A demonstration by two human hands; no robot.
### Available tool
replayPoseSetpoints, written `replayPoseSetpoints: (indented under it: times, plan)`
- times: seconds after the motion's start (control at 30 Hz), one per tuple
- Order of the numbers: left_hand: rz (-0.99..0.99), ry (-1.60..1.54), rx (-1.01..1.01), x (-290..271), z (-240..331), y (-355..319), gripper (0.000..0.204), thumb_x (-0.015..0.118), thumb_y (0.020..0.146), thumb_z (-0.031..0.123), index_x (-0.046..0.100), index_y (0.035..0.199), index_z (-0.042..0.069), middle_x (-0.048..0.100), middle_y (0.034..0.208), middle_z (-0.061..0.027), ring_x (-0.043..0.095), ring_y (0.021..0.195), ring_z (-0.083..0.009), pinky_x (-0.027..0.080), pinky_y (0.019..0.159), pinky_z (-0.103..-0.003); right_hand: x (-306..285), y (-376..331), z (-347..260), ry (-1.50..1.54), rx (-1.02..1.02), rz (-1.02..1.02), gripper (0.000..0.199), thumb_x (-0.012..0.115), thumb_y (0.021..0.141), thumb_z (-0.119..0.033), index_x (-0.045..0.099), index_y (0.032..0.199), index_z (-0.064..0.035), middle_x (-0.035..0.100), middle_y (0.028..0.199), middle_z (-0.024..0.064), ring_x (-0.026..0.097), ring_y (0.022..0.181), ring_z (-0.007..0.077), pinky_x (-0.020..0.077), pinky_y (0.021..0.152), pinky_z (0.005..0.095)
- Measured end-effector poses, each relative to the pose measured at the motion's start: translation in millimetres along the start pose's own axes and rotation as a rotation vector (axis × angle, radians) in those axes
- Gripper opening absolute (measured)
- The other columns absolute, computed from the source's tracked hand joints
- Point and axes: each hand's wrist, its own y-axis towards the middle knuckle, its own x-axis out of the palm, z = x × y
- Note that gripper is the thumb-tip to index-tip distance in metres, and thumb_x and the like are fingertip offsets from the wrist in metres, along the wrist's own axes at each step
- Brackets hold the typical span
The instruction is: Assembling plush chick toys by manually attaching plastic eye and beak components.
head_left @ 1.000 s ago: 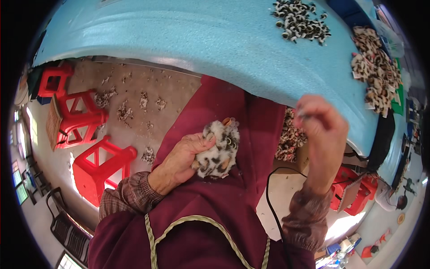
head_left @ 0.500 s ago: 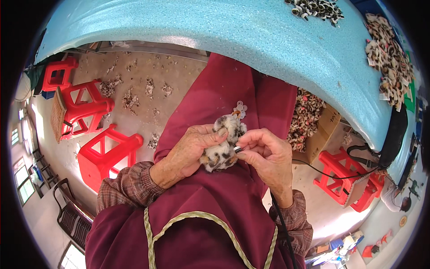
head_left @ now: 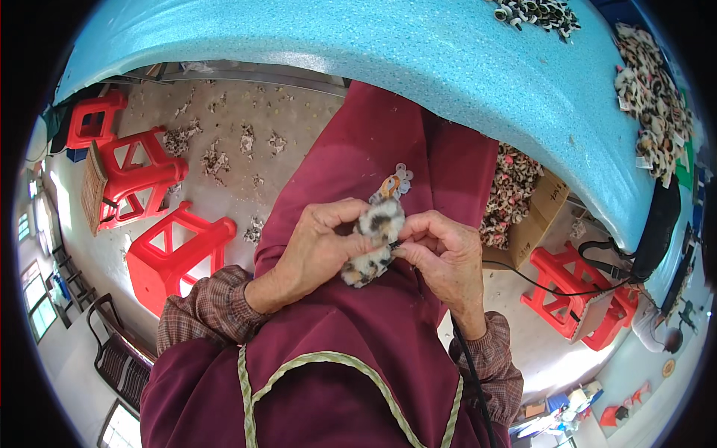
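A small spotted plush toy (head_left: 382,221), white with black and tan patches, is held above my lap. My left hand (head_left: 314,246) is closed around its left side, with the thumb pressed across its middle. Pinched fingers of my right hand (head_left: 446,250) meet the plush's right edge, where a tiny dark piece (head_left: 394,246) shows, mostly hidden by the fingertips. An orange-and-white part (head_left: 389,184) sticks out at the plush's far end. Just beyond it, a cluster of small clear round discs (head_left: 404,176) rests on the maroon apron (head_left: 351,149).
A blue-covered table (head_left: 358,45) carries black-and-white small parts (head_left: 539,16) and a heap of spotted plush pieces (head_left: 651,104). More pieces fill a cardboard box (head_left: 539,216) under it. Red stools (head_left: 175,257) flank me; fabric scraps (head_left: 215,159) litter the floor. A dark cord (head_left: 470,373) hangs by my right arm.
The plush has turned in my left hand, its far end now more upright with the orange part showing. My right fingertips have pressed in against its side, covering the small black-and-white piece seen earlier.
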Motion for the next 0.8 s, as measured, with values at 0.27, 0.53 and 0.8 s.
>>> replayPoseSetpoints:
  times: [0.27, 0.53, 0.8]
  plan:
    - [0.061, 0.784, 0.655, 3, -8, -13, 0.035, 0.069, 0.066, -0.002, 0.061, 0.100, 0.001, 0.060, 0.083, -0.0123, 0.062, 0.071, -0.0256, 0.050, 0.060, -0.032, 10, -11, 12, 0.062, 0.021, 0.062, 0.012, 0.067, 0.074, 0.007, 0.062, 0.084, 0.0024, 0.065, 0.079, 0.0053, 0.063, 0.073, 0.0081, 0.0512, 0.063, 0.0217]
    - [0.107, 0.896, 0.722, -3, -21, -5, 0.038, 0.067, 0.060, -0.005, 0.061, 0.097, 0.002, 0.058, 0.080, -0.0103, 0.061, 0.071, -0.0275, 0.050, 0.058, -0.035, 30, -18, 34, 0.176, 0.020, 0.191, 0.008, 0.063, 0.077, 0.009, 0.061, 0.082, 0.0036, 0.063, 0.080, 0.0030, 0.058, 0.070, 0.0055, 0.0487, 0.064, 0.0192]
    - [0.072, 0.819, 0.722, -12, -19, -8, 0.038, 0.067, 0.059, -0.006, 0.061, 0.096, 0.001, 0.058, 0.079, -0.0107, 0.061, 0.070, -0.0277, 0.049, 0.059, -0.036, 9, -23, 16, 0.053, 0.052, -0.076, 0.008, 0.063, 0.078, 0.008, 0.063, 0.085, 0.0037, 0.067, 0.088, 0.0082, 0.063, 0.076, 0.0111, 0.0508, 0.068, 0.0229]
